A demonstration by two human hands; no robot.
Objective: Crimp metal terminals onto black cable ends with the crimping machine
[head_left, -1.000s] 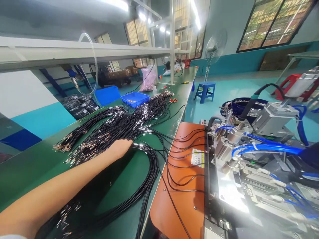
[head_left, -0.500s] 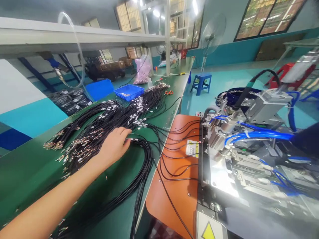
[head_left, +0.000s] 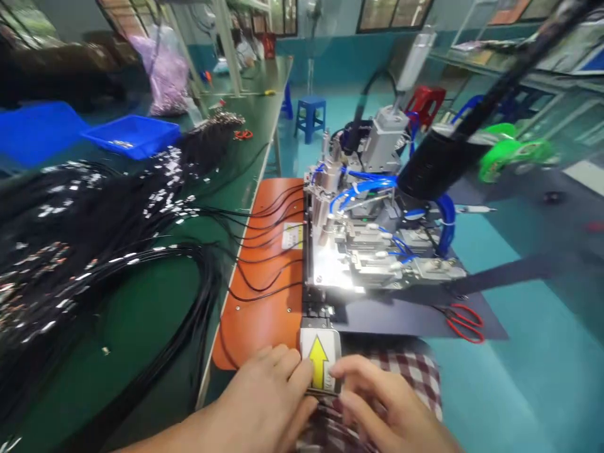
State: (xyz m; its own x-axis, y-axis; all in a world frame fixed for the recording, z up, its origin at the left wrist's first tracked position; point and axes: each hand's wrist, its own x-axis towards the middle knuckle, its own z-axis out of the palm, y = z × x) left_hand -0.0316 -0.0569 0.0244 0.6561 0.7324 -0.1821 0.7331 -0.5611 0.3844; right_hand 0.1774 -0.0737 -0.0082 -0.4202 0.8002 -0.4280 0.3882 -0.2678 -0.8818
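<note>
A long green table (head_left: 155,283) is set along the left of a room floored in glossy teal. Its top is heaped with black cables (head_left: 204,270), smooth, bundled and looped, with blurred white and copper-coloured ends. Several are draped over a rounded orange board (head_left: 264,327) towards a metal machine (head_left: 384,141) threaded with shiny blue tubes (head_left: 363,185). A white block (head_left: 328,343) marked with a yellow arrow is flanked by two hands. On the left hand (head_left: 264,393), the fingers are bunched together; on the right hand (head_left: 391,402), thumb and forefinger are bent, narrowly parted. Whether anything is gripped cannot be told.
</note>
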